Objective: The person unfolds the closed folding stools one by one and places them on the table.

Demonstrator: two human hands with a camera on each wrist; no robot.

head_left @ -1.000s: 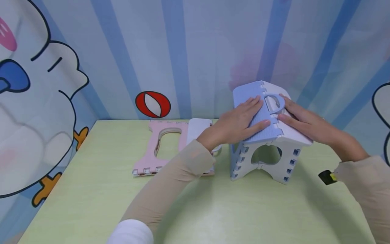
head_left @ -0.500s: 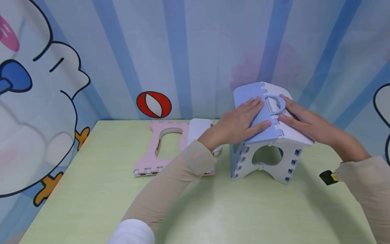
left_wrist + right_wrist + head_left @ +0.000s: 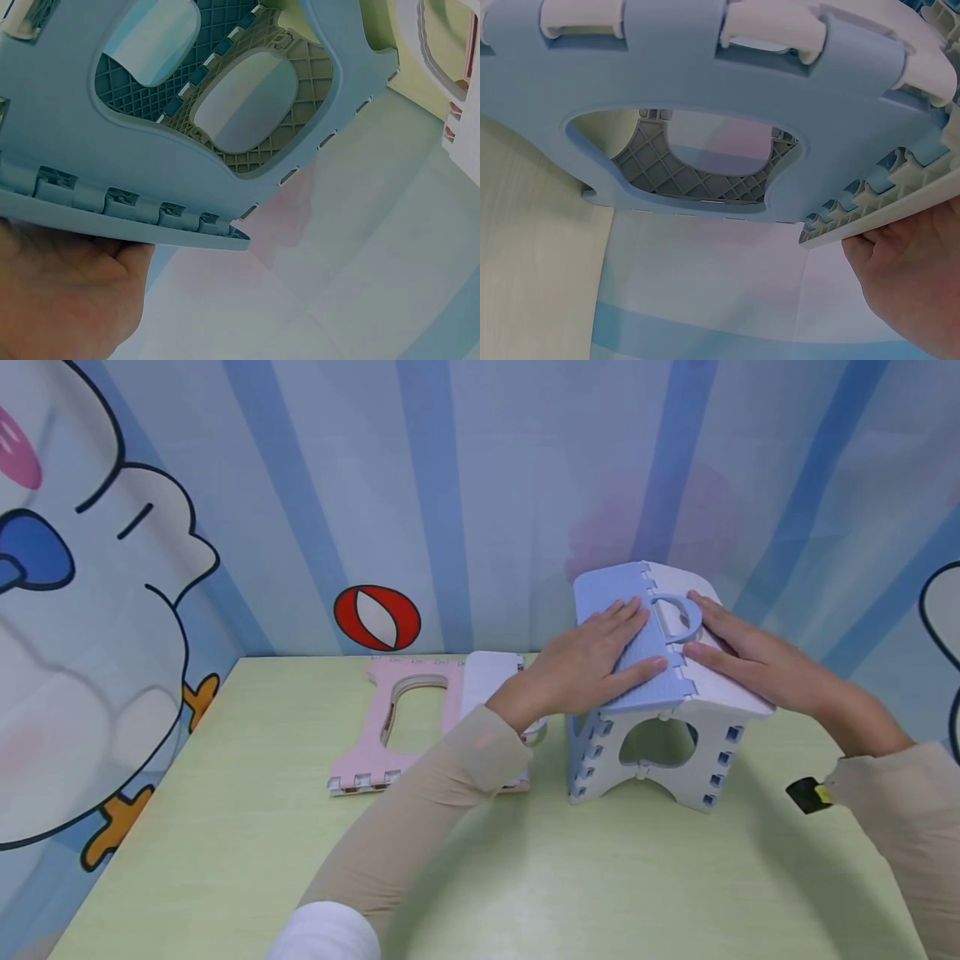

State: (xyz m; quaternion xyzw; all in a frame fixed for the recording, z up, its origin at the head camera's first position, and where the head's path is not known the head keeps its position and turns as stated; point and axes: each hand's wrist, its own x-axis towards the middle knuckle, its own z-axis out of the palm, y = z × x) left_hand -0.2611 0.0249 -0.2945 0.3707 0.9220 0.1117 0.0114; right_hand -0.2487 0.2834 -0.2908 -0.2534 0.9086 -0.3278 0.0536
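A blue and white folding step stool (image 3: 708, 735) stands unfolded on its legs at the right of the table. Its two seat halves meet in a low ridge, with a blue loop handle (image 3: 696, 620) at the middle. My left hand (image 3: 588, 664) rests flat on the blue half (image 3: 609, 589), fingers stretched toward the ridge. On the white half (image 3: 731, 687) lies my right hand (image 3: 765, 662), its fingers straight and its fingertips near the handle. From below, the left wrist view shows part of the left hand (image 3: 71, 300) against the seat; the right wrist view shows the right hand (image 3: 915, 274) likewise.
Left of the stool, a pink and white folding stool (image 3: 360, 760) lies folded flat on the pale green table (image 3: 240, 827), partly covered by my left arm. Behind the table's back edge hangs a blue striped cloth (image 3: 495, 510) with cartoon figures. A small black tag (image 3: 807, 796) hangs by my right cuff.
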